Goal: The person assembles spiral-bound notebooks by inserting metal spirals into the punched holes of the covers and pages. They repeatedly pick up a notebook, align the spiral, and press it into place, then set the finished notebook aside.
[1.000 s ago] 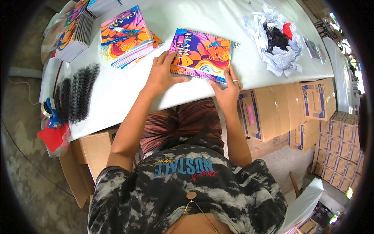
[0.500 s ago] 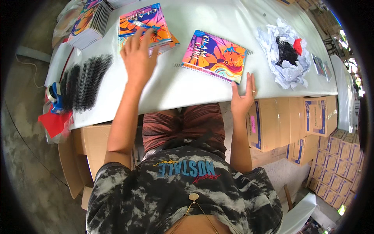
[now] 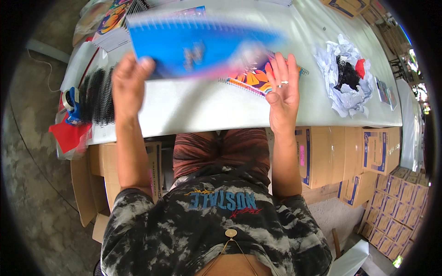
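My left hand (image 3: 128, 85) is closed on the near left corner of a blue notebook (image 3: 170, 50), held up above the table and blurred by motion. A row of punched holes runs along its far edge. Beneath its right end lies a colourful notebook (image 3: 251, 83) with black wire coils sticking out at its corners. My right hand (image 3: 285, 92) is open with its fingers stretched up beside that lower notebook; a ring shows on one finger. The raised notebook hides much of the lower one.
Black spiral coils (image 3: 97, 99) lie at the left, next to a blue tape dispenser (image 3: 72, 106) and red material (image 3: 69, 136). Stacked notebooks (image 3: 112, 40) stand at the far left. Crumpled paper (image 3: 329, 83) holding black and red items lies right. Cardboard boxes (image 3: 329, 154) stand below the table edge.
My left hand has picked up the blue notebook from the pile at the far left, raising it and swinging it across the table. My right hand has lifted, fingers spread upward.
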The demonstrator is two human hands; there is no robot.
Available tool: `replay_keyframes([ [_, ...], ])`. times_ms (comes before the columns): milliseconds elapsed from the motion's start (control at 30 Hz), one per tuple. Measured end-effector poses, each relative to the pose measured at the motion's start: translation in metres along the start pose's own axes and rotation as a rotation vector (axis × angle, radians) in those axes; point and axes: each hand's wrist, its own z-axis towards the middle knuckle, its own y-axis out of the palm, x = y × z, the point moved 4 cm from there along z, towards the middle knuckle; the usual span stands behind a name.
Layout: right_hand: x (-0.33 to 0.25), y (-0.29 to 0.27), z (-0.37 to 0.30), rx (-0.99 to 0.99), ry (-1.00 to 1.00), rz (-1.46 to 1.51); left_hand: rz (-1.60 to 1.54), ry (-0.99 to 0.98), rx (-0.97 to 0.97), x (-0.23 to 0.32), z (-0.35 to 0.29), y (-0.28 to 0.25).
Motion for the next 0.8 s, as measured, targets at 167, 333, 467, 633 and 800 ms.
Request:
replay_keyframes([
  [167,0.056,-0.026,-0.028,-0.372,0.349,-0.256,-0.103,-0.380,-0.243,-0.075,-0.074,0.007],
  [333,0.073,-0.018,-0.046,-0.385,0.360,-0.310,0.779,-0.023,-0.312,-0.102,-0.070,-0.031],
  [467,0.069,-0.018,-0.046,-0.432,0.368,-0.301,1.658,-0.011,0.230,-0.102,-0.018,-0.101],
  [633,0.052,-0.006,-0.036,-0.520,0.229,-0.259,1.397,-0.235,0.157,-0.099,-0.004,-0.127],
  [800,0.049,-0.001,-0.030,-0.494,0.195,-0.314,1.237,-0.478,0.231,-0.071,0.014,-0.158],
])
